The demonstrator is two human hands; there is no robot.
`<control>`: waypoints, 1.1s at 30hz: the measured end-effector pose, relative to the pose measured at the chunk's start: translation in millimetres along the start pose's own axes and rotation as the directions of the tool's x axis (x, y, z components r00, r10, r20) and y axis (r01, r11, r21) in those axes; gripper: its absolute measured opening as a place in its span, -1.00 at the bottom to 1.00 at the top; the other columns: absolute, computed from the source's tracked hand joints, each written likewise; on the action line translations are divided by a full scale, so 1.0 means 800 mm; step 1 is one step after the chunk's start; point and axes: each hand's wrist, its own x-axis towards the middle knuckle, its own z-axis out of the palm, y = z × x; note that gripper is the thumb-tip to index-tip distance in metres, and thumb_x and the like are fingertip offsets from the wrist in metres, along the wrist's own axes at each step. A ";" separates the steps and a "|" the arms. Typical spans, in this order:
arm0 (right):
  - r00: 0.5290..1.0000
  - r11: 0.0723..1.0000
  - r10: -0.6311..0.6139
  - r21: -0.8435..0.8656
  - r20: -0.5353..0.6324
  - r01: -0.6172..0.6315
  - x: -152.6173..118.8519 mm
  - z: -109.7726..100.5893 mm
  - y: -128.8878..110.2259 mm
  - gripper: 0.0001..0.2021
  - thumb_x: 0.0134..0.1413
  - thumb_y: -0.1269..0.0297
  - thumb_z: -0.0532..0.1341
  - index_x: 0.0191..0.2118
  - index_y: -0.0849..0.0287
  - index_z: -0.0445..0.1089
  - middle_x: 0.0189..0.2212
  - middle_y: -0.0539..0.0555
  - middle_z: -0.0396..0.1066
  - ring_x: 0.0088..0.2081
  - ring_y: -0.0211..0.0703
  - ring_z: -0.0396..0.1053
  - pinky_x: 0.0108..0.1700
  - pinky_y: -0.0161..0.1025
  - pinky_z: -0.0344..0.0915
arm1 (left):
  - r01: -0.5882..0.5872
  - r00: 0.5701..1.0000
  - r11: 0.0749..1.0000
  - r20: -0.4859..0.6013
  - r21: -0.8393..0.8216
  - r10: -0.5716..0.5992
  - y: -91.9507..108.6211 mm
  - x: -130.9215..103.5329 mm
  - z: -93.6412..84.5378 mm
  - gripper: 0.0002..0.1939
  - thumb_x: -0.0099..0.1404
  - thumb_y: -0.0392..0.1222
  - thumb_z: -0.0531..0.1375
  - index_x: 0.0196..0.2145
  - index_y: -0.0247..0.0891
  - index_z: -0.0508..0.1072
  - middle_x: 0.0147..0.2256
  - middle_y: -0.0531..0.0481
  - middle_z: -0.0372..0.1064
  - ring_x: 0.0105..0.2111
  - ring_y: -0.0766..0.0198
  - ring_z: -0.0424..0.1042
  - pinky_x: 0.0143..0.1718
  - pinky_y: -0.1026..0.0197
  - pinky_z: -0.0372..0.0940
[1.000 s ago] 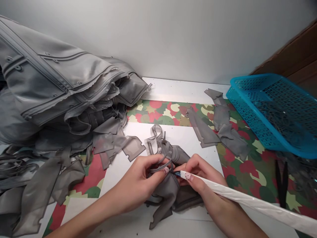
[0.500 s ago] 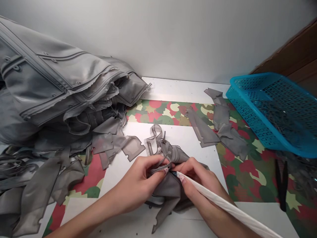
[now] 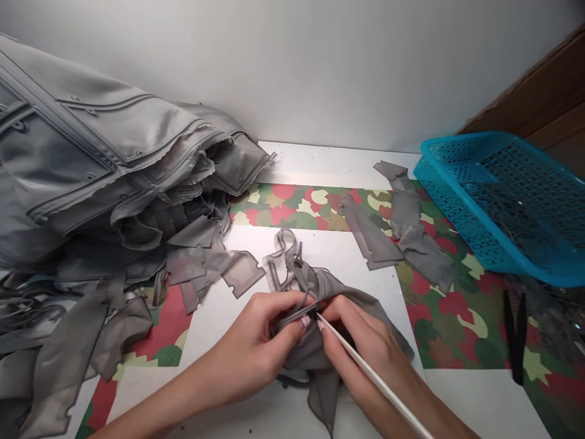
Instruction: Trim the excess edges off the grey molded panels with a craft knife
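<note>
A bunched grey rubbery piece [image 3: 365, 305] with thin loops lies in front of me on a white board. My left hand [image 3: 269, 332] pinches its strands between thumb and fingers. Close beside it, my right hand [image 3: 361, 341] is closed round a thin white stick [image 3: 379, 381], whose upper end meets the grey material between my fingertips. What the stick's tip touches is hidden. A thin clear-grey loop [image 3: 284, 244] rises just above the bundle.
Large grey moulded sheets [image 3: 137, 134] are heaped at the left, with loose strips [image 3: 68, 341] below. Flat grey scraps [image 3: 370, 235] lie right of centre. A blue basket [image 3: 475, 201] holding thin scraps stands right, above black tweezers [image 3: 515, 335].
The white stick has turned steeper and looks narrower, and my right hand has shifted slightly left and turned. The grey bundle's lower flap has swung right. The whole view has shifted slightly.
</note>
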 end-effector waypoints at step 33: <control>0.932 0.336 0.285 0.888 0.223 -0.315 0.006 -0.019 0.002 -0.86 0.04 0.31 0.14 -0.50 0.16 0.23 -0.35 0.01 0.38 -0.24 -0.22 0.31 -0.16 -0.30 0.22 | 0.006 0.995 0.999 -0.104 -0.052 -0.012 0.011 -0.001 -0.008 -0.78 0.24 -0.20 0.03 -0.27 -0.20 0.46 -0.31 0.04 0.37 -0.28 0.25 0.26 -0.29 0.33 0.15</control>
